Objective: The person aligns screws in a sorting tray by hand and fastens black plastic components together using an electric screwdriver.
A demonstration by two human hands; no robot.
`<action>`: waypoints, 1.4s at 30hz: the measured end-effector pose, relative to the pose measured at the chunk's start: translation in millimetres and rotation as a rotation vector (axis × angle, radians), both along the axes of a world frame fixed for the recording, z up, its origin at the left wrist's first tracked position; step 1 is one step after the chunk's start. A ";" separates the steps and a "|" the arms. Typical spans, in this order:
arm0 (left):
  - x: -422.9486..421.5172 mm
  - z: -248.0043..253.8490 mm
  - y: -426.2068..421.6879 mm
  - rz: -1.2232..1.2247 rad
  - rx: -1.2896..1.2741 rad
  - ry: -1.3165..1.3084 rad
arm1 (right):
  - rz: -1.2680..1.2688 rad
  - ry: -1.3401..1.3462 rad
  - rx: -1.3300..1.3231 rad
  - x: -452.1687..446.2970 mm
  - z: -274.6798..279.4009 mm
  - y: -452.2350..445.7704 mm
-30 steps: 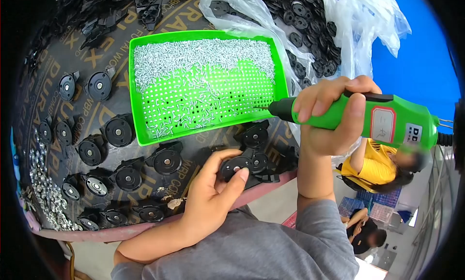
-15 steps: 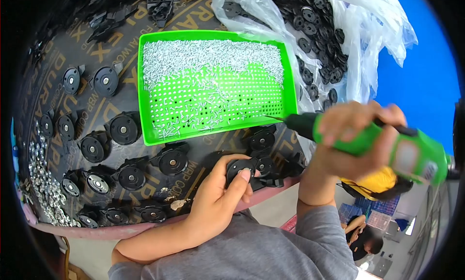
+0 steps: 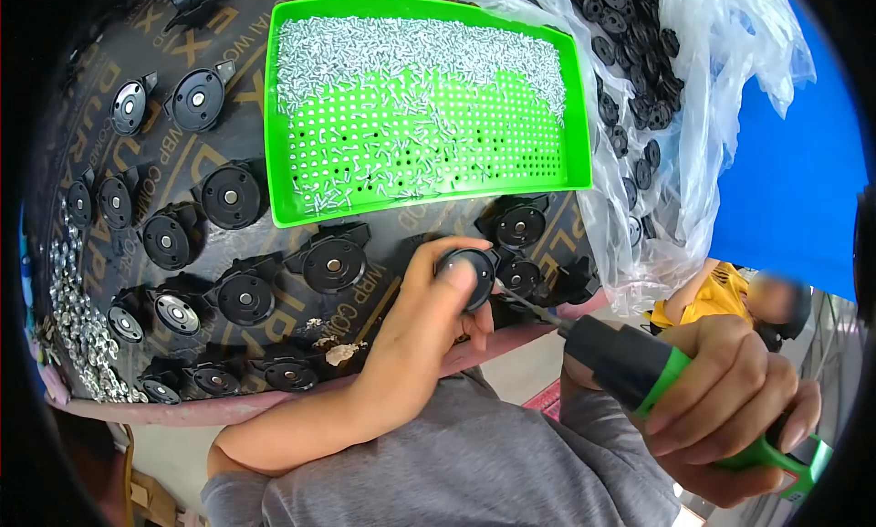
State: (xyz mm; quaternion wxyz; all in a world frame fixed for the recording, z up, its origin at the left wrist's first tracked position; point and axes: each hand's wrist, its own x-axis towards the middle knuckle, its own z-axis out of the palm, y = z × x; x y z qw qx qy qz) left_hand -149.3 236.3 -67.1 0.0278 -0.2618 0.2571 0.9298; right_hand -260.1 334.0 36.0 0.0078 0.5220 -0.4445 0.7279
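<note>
My left hand (image 3: 427, 303) is closed round a round black plastic part (image 3: 483, 270), its thumb pressed on the face. In my right hand (image 3: 730, 390) is a green and black electric screwdriver (image 3: 620, 358), gripped with the fingers wrapped round its body. The thin bit points up and left, its tip close to the edge of the held part; I cannot tell whether they touch. Just beyond my left hand lie more black round parts (image 3: 522, 224). A green perforated tray (image 3: 277, 162) of small silver screws (image 3: 411, 52) sits further back.
Several assembled black parts (image 3: 245, 297) stand in rows on the left of the dark board. Loose shiny metal pieces (image 3: 82, 317) line the left edge. Clear plastic bagging (image 3: 703, 98) with black discs (image 3: 648, 71) lies at back right. A person in yellow (image 3: 707, 294) is beyond the right edge.
My right hand has brought the screwdriver down from beside the tray to the part in my left hand. The view has shifted, so the tray sits higher.
</note>
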 end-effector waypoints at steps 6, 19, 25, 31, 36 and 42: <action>-0.1 -3.6 -2.0 0.035 0.149 0.062 | -0.026 -0.046 -0.016 4.9 5.0 7.0; 8.3 5.5 0.5 -0.169 -1.806 0.193 | -0.172 -0.130 -0.093 0.2 -4.8 20.2; 35.0 47.9 -34.5 -0.107 -2.225 -0.381 | -0.154 -0.073 -0.073 -5.9 -9.9 28.1; 33.2 35.6 -43.3 -0.224 -2.238 -0.427 | -0.120 -0.064 -0.058 -4.0 -10.2 21.9; 25.9 24.9 -33.2 -0.239 -2.204 -0.322 | -0.170 -0.076 -0.066 2.4 -5.1 4.0; 15.0 14.4 -5.7 -0.098 -1.345 0.028 | -0.161 -0.079 -0.081 14.1 -6.2 2.1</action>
